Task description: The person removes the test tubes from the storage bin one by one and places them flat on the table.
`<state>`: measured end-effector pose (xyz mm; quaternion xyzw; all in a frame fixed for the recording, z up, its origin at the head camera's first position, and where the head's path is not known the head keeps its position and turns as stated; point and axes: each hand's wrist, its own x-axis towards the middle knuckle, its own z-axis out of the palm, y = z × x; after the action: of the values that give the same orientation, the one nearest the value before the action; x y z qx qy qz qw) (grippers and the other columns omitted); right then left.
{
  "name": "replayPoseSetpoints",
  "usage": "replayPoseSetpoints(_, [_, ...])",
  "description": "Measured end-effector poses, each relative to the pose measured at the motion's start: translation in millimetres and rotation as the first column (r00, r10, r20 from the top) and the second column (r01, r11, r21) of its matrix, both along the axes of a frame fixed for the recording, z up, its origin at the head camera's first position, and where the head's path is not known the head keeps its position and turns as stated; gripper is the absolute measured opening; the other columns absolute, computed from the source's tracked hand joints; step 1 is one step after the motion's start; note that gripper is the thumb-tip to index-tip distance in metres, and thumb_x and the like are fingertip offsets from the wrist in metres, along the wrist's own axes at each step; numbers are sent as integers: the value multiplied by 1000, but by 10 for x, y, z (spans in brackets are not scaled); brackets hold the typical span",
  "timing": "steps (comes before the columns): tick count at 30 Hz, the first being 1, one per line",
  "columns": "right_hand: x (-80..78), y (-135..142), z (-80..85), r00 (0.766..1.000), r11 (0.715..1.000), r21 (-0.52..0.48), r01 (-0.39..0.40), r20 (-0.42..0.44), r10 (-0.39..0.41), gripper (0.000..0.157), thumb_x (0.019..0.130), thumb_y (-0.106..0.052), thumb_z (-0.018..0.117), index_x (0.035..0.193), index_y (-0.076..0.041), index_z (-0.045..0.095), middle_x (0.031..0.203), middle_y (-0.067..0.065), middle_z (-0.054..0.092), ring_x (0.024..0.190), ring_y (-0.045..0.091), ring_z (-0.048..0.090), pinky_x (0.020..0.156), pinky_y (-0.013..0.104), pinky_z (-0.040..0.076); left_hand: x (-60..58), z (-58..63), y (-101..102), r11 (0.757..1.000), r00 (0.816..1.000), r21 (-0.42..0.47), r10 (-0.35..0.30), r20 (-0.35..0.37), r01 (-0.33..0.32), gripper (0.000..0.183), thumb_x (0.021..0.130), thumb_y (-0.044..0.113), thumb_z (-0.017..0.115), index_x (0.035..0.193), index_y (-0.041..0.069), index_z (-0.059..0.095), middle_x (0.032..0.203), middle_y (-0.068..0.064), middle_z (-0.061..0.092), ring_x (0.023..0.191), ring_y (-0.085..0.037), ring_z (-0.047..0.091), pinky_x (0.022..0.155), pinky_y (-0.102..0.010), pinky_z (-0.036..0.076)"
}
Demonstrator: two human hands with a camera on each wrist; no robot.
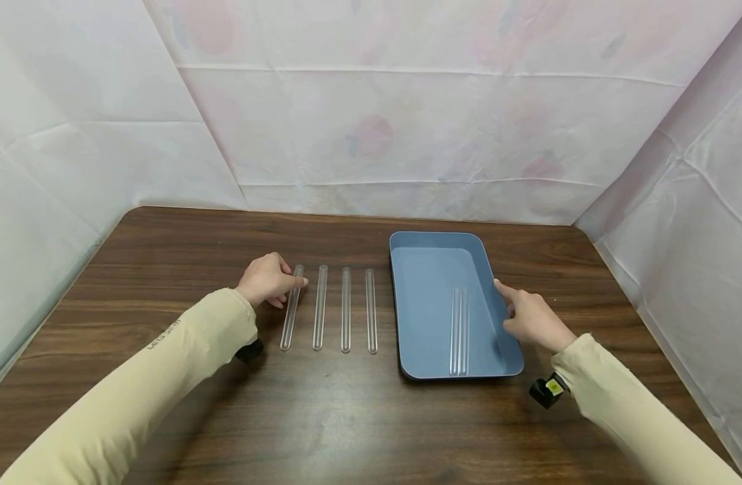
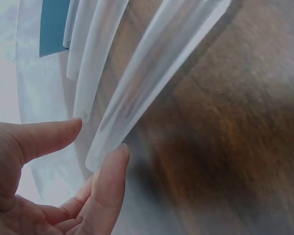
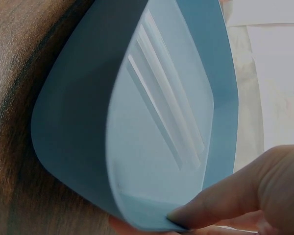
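Observation:
Several clear test tubes lie side by side on the table, rounded ends toward me. At the leftmost test tube (image 1: 291, 316), my left hand (image 1: 268, 279) has thumb and forefinger on either side of the far end. The left wrist view shows a gap between the thumb (image 2: 54, 137) and that tube, with the forefinger (image 2: 112, 181) right at its other side. My right hand (image 1: 531, 320) pinches the right rim of a blue tray (image 1: 422, 343), thumb (image 3: 210, 205) over the edge. Inside the tray, a pair of test tubes (image 1: 459, 337) lies close together.
The other loose test tubes, including one (image 1: 371, 310) near the tray's left wall, lie between my left hand and the tray. A pale printed cloth (image 1: 371, 135) hangs behind and beside the brown wooden table (image 1: 322, 424).

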<state>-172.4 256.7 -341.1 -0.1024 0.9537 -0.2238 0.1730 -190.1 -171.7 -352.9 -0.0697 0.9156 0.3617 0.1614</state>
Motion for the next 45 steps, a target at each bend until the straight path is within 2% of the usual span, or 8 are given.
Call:
replayPoseSetpoints(8, [-6, 0, 14, 1000, 1000, 5, -8, -4, 8, 77, 74, 14, 47, 146, 10, 22, 85, 22, 62, 43, 11, 37, 43, 23, 36, -7, 111, 107, 999, 999, -49, -15, -43, 13, 32, 93, 26, 61, 105, -3, 51, 79, -12, 61, 55, -15, 63, 60, -34, 59])
replayPoseSetpoints(13, [-11, 3, 12, 1000, 1000, 3, -13, -10, 13, 76, 74, 14, 47, 146, 10, 22, 79, 18, 60, 44, 10, 36, 43, 23, 36, 3, 214, 276, 994, 996, -106, -48, -78, 40, 29, 95, 29, 57, 105, 1, 53, 74, -9, 65, 63, -21, 67, 59, -32, 51])
replayPoseSetpoints(22, [-24, 11, -2, 1000, 1000, -1, 1, 1, -1, 77, 74, 13, 46, 147, 9, 22, 81, 18, 61, 43, 9, 37, 42, 22, 37, 22, 312, 631, 986, 984, -145, -103, -146, 81, 27, 92, 31, 59, 100, 6, 59, 98, -11, 65, 77, -23, 62, 64, -32, 48])
replayPoseSetpoints(24, [-27, 10, -4, 1000, 1000, 1, 2, 4, -2, 77, 74, 13, 46, 147, 9, 22, 79, 17, 60, 43, 10, 37, 43, 22, 37, 24, 326, 699, 986, 982, -144, -111, -153, 89, 25, 92, 31, 59, 99, 7, 59, 98, -10, 64, 80, -22, 59, 65, -32, 47])
replayPoseSetpoints(28, [-24, 6, -4, 1000, 1000, 10, 2, 2, -2, 77, 74, 13, 47, 147, 9, 23, 75, 15, 58, 43, 10, 38, 43, 23, 37, 31, 348, 813, 986, 979, -120, -132, -156, 114, 24, 92, 31, 60, 99, 7, 58, 94, -8, 65, 73, -19, 62, 65, -32, 48])
replayPoseSetpoints(34, [-18, 8, 1, 1000, 1000, 8, 4, 5, -4, 77, 74, 13, 48, 147, 9, 22, 84, 21, 62, 44, 11, 39, 44, 23, 38, 38, 373, 962, 985, 970, -91, -162, -182, 148, 24, 91, 29, 61, 98, 7, 59, 94, -8, 64, 77, -20, 60, 69, -32, 49])
replayPoseSetpoints(41, [-21, 19, 1, 1000, 1000, 7, -5, 4, 5, 77, 75, 14, 46, 147, 9, 21, 78, 17, 60, 43, 10, 36, 43, 21, 35, 49, 397, 1160, 985, 974, -27, -170, -146, 168, 23, 92, 28, 62, 98, 7, 58, 96, -8, 64, 72, -17, 64, 71, -31, 51])
replayPoseSetpoints(45, [-16, 24, -2, 1000, 1000, 2, -4, 7, 4, 77, 75, 13, 46, 147, 9, 21, 76, 16, 60, 43, 10, 36, 43, 21, 35, 50, 398, 1263, 978, 965, -34, -210, -156, 208, 22, 92, 28, 62, 97, 7, 58, 96, -7, 64, 76, -17, 59, 70, -30, 49])
